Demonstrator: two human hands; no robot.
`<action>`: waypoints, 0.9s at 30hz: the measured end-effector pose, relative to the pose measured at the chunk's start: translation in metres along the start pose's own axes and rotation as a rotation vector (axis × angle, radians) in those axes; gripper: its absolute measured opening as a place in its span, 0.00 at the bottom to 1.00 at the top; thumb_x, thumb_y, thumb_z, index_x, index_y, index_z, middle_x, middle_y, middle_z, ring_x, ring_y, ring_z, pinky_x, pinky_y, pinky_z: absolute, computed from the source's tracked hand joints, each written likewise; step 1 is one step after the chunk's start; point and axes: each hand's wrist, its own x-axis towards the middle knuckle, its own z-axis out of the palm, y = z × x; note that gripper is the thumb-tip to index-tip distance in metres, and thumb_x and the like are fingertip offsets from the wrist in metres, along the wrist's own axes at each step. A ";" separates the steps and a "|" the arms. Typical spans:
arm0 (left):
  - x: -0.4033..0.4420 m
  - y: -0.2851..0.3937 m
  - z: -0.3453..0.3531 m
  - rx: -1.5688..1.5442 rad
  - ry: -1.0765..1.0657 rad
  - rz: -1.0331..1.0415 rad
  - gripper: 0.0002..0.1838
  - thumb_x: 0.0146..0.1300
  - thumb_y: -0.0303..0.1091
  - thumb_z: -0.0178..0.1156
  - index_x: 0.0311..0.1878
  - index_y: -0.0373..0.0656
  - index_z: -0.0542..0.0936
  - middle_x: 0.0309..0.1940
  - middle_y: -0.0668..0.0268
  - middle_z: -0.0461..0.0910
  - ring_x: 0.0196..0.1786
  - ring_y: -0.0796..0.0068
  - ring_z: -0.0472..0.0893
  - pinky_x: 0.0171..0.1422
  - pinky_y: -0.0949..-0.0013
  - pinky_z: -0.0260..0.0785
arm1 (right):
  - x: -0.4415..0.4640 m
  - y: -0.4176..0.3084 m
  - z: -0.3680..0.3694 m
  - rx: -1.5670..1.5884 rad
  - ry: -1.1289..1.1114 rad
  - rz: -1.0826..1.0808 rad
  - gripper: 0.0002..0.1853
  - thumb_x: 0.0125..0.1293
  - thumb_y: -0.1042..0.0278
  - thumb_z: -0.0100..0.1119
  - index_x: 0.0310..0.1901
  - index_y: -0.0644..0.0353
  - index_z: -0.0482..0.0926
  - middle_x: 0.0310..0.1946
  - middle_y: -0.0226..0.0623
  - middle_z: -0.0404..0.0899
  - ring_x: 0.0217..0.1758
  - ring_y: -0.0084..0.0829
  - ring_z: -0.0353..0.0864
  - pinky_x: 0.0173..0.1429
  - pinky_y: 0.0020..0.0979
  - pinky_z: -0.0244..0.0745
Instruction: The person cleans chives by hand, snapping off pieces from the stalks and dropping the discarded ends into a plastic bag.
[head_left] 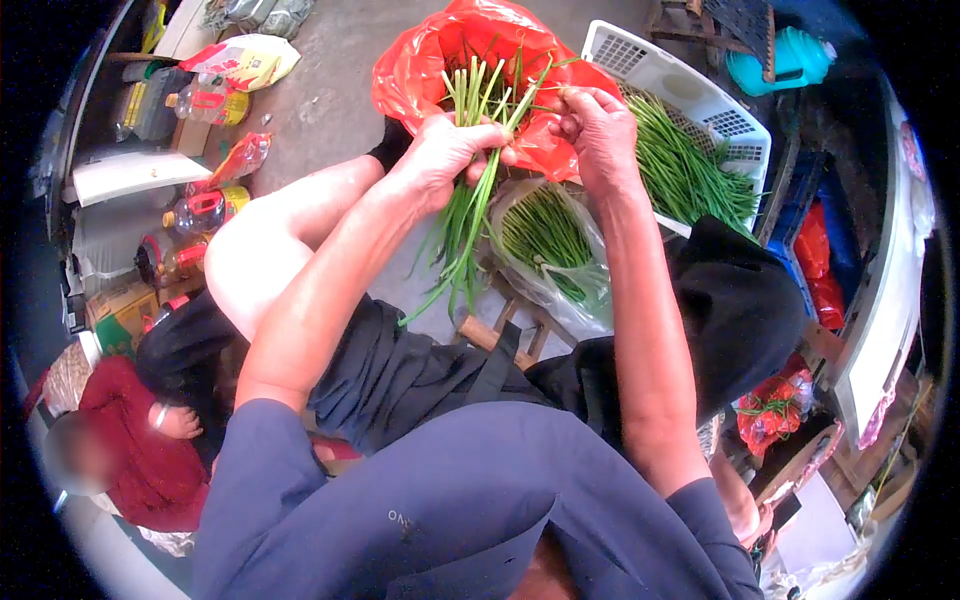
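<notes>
My left hand (pixel 455 150) is closed around a bunch of long green stalks (pixel 466 235), whose pale ends point up and whose green ends hang down. Just to the right, my right hand (pixel 592 125) has its fingers pinched together at a thin stalk, over the edge of a red plastic bag (pixel 415 70). More stalks and trimmings lie inside that bag. Below my right hand, a clear plastic bag (pixel 590 300) holds another green bunch (pixel 545 235).
A white basket (pixel 610 50) with many green stalks (pixel 690 165) stands at the right. Oil bottles (pixel 210 105) are at the left, a teal container (pixel 790 62) at the upper right. Another person in a red sweater (pixel 150 440) sits at the lower left.
</notes>
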 end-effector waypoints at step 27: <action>-0.010 0.032 -0.007 0.127 -0.166 0.047 0.11 0.63 0.37 0.59 0.40 0.38 0.80 0.25 0.71 0.77 0.21 0.89 0.68 0.22 0.84 0.56 | -0.002 0.014 -0.001 -0.157 0.035 -0.008 0.11 0.66 0.72 0.53 0.45 0.67 0.78 0.32 0.34 0.81 0.21 0.19 0.75 0.28 0.23 0.75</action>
